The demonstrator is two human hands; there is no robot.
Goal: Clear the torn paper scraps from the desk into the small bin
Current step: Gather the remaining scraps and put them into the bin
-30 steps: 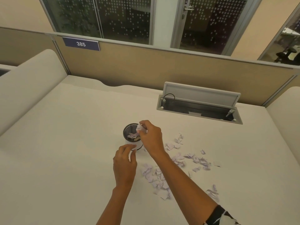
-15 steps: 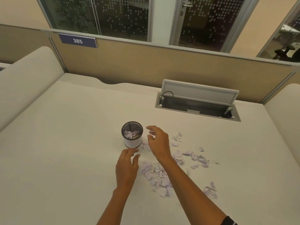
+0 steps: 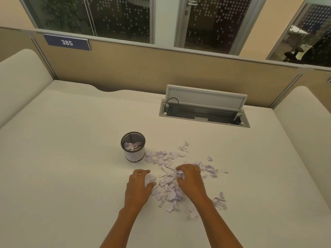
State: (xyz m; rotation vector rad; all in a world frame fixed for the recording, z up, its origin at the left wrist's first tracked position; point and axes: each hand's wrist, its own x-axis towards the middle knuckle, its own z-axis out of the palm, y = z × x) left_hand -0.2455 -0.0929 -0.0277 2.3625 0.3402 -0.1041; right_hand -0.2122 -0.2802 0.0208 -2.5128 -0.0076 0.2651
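A small round mesh bin (image 3: 133, 148) with a white lower wall stands on the white desk (image 3: 71, 149) and holds some pale paper scraps. Many torn scraps (image 3: 168, 187) lie scattered to its right and in front of it. My left hand (image 3: 138, 187) is at the pile's left edge, its fingers curled round a few scraps. My right hand (image 3: 190, 179) is on the middle of the pile, fingers curled into the scraps. Both hands are nearer to me than the bin.
An open cable hatch (image 3: 204, 111) with a raised lid is set into the desk at the back right. Tan partition walls (image 3: 161, 68) bound the desk behind, and padded side panels (image 3: 19, 83) stand left and right. A sign reads 385 (image 3: 67, 42).
My right hand has left the bin's rim and come back down onto the pile. My left hand has shifted right onto the scraps. Both now curl into the paper.
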